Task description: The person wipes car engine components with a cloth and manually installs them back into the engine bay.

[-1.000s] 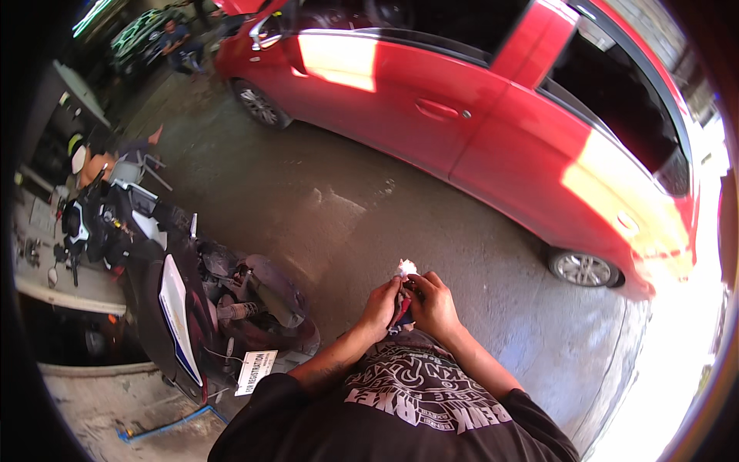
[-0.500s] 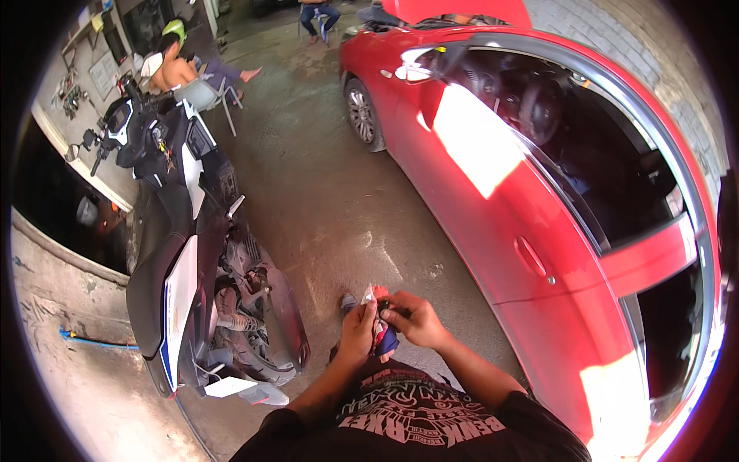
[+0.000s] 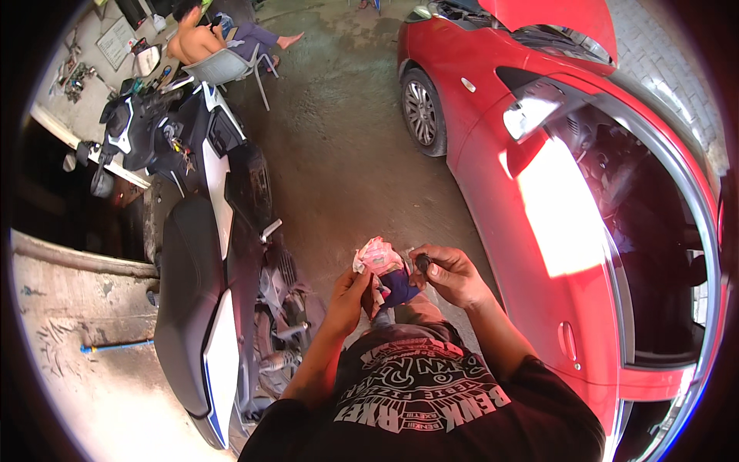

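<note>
Grips now stand wider apart: left hand (image 3: 351, 297) at seven o'clock pinches the rag (image 3: 379, 256); right hand (image 3: 459, 279) at four o'clock clamps a small dark part (image 3: 423, 263), more exposed.

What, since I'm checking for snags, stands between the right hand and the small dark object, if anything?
Nothing visible: the right hand pinches the small dark object directly between thumb and fingers. The crumpled pink material in the left hand lies off to the object's left, not between them.
</note>
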A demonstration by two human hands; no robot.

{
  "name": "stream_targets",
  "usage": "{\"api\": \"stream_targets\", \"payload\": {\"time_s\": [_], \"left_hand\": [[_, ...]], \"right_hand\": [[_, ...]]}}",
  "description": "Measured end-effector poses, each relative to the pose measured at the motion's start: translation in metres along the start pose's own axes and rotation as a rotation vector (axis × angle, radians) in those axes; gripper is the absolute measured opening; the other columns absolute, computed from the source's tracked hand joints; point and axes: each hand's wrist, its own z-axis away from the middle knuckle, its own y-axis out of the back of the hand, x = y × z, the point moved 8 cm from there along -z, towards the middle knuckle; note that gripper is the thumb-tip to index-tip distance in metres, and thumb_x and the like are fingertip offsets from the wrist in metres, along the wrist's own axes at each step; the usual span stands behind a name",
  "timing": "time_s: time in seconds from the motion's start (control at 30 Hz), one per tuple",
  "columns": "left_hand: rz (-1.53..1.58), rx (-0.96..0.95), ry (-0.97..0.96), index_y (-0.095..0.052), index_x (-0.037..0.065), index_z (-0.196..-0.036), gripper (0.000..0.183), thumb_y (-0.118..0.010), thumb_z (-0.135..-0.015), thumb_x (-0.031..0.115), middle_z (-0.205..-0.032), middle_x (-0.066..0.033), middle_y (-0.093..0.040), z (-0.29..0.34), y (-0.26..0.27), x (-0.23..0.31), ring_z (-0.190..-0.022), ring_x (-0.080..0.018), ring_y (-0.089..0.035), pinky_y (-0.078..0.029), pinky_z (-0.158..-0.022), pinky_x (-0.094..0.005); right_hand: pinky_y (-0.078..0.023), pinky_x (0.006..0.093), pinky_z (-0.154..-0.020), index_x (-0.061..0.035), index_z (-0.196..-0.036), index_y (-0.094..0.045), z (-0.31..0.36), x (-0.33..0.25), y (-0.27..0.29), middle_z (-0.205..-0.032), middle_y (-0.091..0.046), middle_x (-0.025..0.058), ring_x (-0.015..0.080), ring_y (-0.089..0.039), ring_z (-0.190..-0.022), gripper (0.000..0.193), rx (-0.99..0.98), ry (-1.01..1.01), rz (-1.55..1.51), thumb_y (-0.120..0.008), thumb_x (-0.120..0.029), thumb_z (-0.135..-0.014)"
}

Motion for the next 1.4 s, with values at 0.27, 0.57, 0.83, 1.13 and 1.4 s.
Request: {"api": "stream_targets", "payload": {"time_s": [0.27,0.57,0.83,1.13,1.4], "left_hand": [[0.061,0.136,0.018,-0.057,0.008,-0.094,0.038,-0.041,-0.108,0.04,-0.079,-0.0105,-0.069,-0.191,0.05,0.094,-0.05,-0.0137,-0.058,-0.045,-0.045,-0.0265],[0.623,0.198,-0.231,-0.051,0.003,-0.139,0.049,-0.046,-0.104,0.037,-0.136,-0.0105,-0.06,-0.38,0.074,0.278,-0.122,-0.0219,-0.059,-0.045,-0.106,-0.0368],[0.292,-0.039,-0.502,-0.038,0.004,-0.151,0.055,-0.046,-0.106,0.035,-0.153,-0.0123,-0.043,-0.612,0.122,0.378,-0.14,-0.0243,-0.043,-0.04,-0.113,-0.0391],[0.767,-0.278,-0.02,-0.039,0.005,-0.151,0.055,-0.045,-0.106,0.035,-0.148,-0.0149,-0.05,-0.809,0.091,0.527,-0.131,-0.0284,-0.053,-0.045,-0.109,-0.0447],[0.542,-0.314,0.235,-0.042,0.0,-0.146,0.057,-0.04,-0.105,0.04,-0.137,-0.0191,-0.057,-1.026,0.035,0.576,-0.124,-0.0301,-0.058,-0.047,-0.105,-0.0453]], "right_hand": [[-0.053,0.0333,-0.082,0.0059,-0.124,-0.062,-0.211,-0.054,0.097,-0.106,-0.067,0.0104,0.0174,-0.065,-0.088,0.037,-0.05,0.038,0.028,-0.071,-0.015,-0.094],[-0.053,0.0304,-0.063,0.0046,-0.107,-0.065,-0.414,-0.311,0.064,-0.09,-0.065,0.0129,0.0192,-0.064,-0.074,0.028,0.292,1.048,0.906,-0.077,-0.006,-0.084],[-0.05,0.0348,-0.056,0.0013,-0.1,-0.065,-0.657,-0.315,0.082,-0.082,-0.065,0.0096,0.0204,-0.064,-0.068,0.022,0.097,1.102,1.304,-0.076,-0.01,-0.085],[-0.052,0.0338,-0.058,0.0066,-0.103,-0.065,-0.855,-0.406,0.159,-0.087,-0.068,0.0136,0.0207,-0.065,-0.069,0.021,0.49,0.934,1.316,-0.07,-0.006,-0.087],[-0.049,0.0338,-0.06,-0.0014,-0.105,-0.071,-1.034,-0.392,0.351,-0.083,-0.063,0.0119,0.0239,-0.062,-0.068,0.028,0.488,0.608,1.197,-0.079,-0.006,-0.078]]}}
